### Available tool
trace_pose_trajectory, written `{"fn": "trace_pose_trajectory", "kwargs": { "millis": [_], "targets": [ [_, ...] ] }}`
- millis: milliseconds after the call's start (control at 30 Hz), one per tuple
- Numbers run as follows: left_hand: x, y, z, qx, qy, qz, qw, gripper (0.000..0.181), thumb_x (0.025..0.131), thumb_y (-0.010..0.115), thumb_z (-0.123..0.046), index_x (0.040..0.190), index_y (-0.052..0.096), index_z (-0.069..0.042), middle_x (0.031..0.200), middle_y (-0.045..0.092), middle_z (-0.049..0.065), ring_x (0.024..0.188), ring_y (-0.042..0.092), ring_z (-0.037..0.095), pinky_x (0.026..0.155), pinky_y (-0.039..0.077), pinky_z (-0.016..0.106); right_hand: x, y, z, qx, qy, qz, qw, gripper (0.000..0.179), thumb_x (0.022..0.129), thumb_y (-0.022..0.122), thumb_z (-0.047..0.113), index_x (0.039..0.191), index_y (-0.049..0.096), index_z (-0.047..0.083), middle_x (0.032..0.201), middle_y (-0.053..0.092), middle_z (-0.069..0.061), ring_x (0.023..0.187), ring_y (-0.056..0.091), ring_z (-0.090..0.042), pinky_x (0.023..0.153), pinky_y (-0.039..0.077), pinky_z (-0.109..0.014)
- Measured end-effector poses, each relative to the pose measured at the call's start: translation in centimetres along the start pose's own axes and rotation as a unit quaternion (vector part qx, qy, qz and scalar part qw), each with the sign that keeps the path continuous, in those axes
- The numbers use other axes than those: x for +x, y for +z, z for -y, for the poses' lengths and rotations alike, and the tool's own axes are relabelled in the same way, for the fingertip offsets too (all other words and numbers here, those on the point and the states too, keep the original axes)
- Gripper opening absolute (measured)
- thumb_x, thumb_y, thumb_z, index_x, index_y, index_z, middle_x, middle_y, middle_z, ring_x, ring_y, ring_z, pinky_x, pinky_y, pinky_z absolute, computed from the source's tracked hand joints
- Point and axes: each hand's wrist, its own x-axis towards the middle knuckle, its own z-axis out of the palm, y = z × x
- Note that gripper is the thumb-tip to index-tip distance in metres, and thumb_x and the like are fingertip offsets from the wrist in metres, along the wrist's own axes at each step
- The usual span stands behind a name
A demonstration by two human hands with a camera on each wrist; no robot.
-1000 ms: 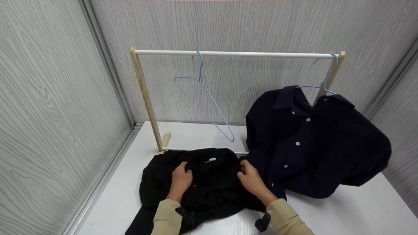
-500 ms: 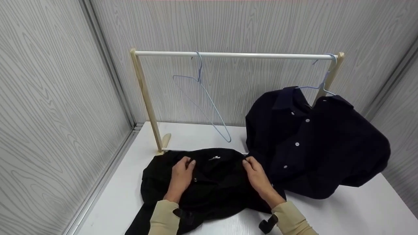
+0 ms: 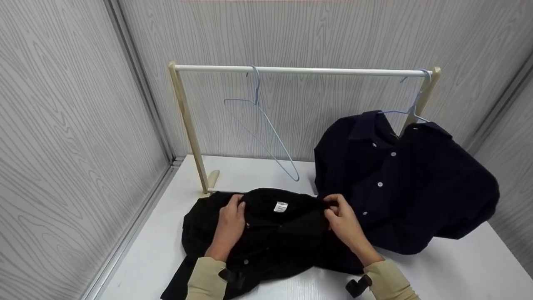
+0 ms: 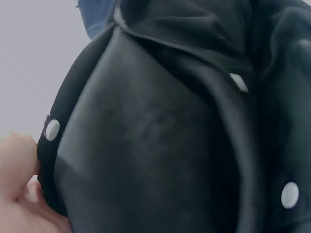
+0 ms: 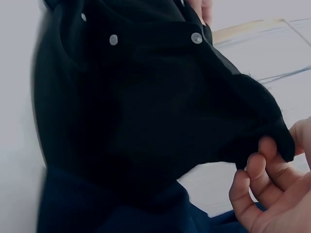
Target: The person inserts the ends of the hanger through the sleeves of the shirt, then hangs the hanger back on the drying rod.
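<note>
A black button shirt (image 3: pixel 283 241) lies on the white table, its collar end lifted toward the rack. A white label (image 3: pixel 281 207) shows inside the neck. My left hand (image 3: pixel 231 221) pinches the shirt's left side near the collar; in the left wrist view its fingers (image 4: pixel 19 165) grip the edge beside a white button (image 4: pixel 52 130). On the other side, my right hand (image 3: pixel 343 218) pinches the collar area between thumb and fingers. The right wrist view shows curled fingers (image 5: pixel 257 174) holding a corner of the black cloth.
Behind the shirt stands a rack with a white rail (image 3: pixel 308 71) and wooden posts. A bare blue wire hanger (image 3: pixel 277 137) hangs left of the rail's middle. At the right end a navy shirt (image 3: pixel 399 187) hangs on another hanger (image 3: pixel 414 109), close beside my right hand.
My right hand has moved right and slightly up with the cloth, and the hands are wider apart. The neck opening has spread, so the label now shows fully.
</note>
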Motion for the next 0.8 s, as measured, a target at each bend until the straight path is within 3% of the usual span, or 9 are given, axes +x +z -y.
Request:
{"fn": "trace_pose_trajectory", "kwargs": {
  "millis": [133, 267, 400, 500, 633, 800],
  "targets": [
    [-0.4, 0.3, 0.5, 0.03, 0.004, 0.006, 0.9995, 0.022, 0.098, 0.055, -0.002, 0.117, 0.065, -0.001, 0.11, 0.071, 0.017, 0.092, 0.068, 0.025, 0.084, 0.054, 0.042, -0.3, -1.1, 0.0, -0.048, -0.01, -0.004, 0.9988, 0.032, 0.092, 0.052, -0.002, 0.121, 0.06, 0.007, 0.073, 0.06, -0.005, 0.054, 0.052, -0.013, 0.053, 0.048, -0.025],
    [-0.8, 0.7, 1.0, 0.06, -0.002, 0.024, 0.9979, 0.023, 0.094, 0.057, 0.0, 0.115, 0.067, 0.001, 0.111, 0.072, 0.019, 0.094, 0.069, 0.027, 0.084, 0.055, 0.042, -0.5, -1.6, -0.8, -0.113, -0.02, -0.001, 0.9934, 0.028, 0.089, 0.054, -0.002, 0.113, 0.064, 0.008, 0.069, 0.056, -0.001, 0.055, 0.051, -0.01, 0.054, 0.046, -0.023],
    [-1.2, 1.0, 1.1, 0.04, -0.025, 0.07, 0.9964, 0.021, 0.098, 0.061, -0.013, 0.112, 0.069, 0.0, 0.104, 0.073, 0.015, 0.088, 0.068, 0.022, 0.081, 0.055, 0.04, -0.7, -1.7, -1.9, -0.177, -0.034, -0.011, 0.9836, 0.022, 0.086, 0.058, 0.0, 0.104, 0.067, 0.01, 0.068, 0.055, 0.001, 0.057, 0.049, -0.01, 0.059, 0.041, -0.024],
    [-1.4, 1.4, 1.1, 0.029, -0.04, 0.091, 0.9946, 0.027, 0.096, 0.065, -0.025, 0.109, 0.071, -0.002, 0.099, 0.073, 0.011, 0.084, 0.066, 0.018, 0.08, 0.055, 0.038, -0.9, -1.6, -2.6, -0.194, -0.036, -0.019, 0.9801, 0.014, 0.088, 0.061, 0.002, 0.098, 0.067, 0.009, 0.069, 0.058, 0.002, 0.06, 0.05, -0.011, 0.062, 0.041, -0.024],
    [-1.8, 1.7, 1.3, 0.078, -0.04, 0.072, 0.9935, 0.02, 0.091, 0.072, -0.026, 0.098, 0.073, -0.008, 0.09, 0.073, 0.005, 0.075, 0.064, 0.013, 0.071, 0.054, 0.035, -1.0, -1.6, -3.2, -0.207, -0.045, -0.022, 0.977, 0.003, 0.09, 0.066, 0.006, 0.09, 0.064, 0.008, 0.07, 0.06, 0.001, 0.061, 0.051, -0.01, 0.061, 0.042, -0.023],
    [-2.2, 1.5, 1.8, 0.137, -0.047, 0.044, 0.9884, 0.012, 0.085, 0.078, -0.023, 0.086, 0.07, -0.014, 0.079, 0.07, 0.0, 0.063, 0.059, 0.01, 0.059, 0.049, 0.032, -1.1, -2.0, -3.5, -0.227, -0.051, -0.038, 0.9718, 0.008, 0.09, 0.068, 0.006, 0.085, 0.063, 0.009, 0.069, 0.059, 0.0, 0.059, 0.049, -0.009, 0.059, 0.041, -0.023]
  ]
}}
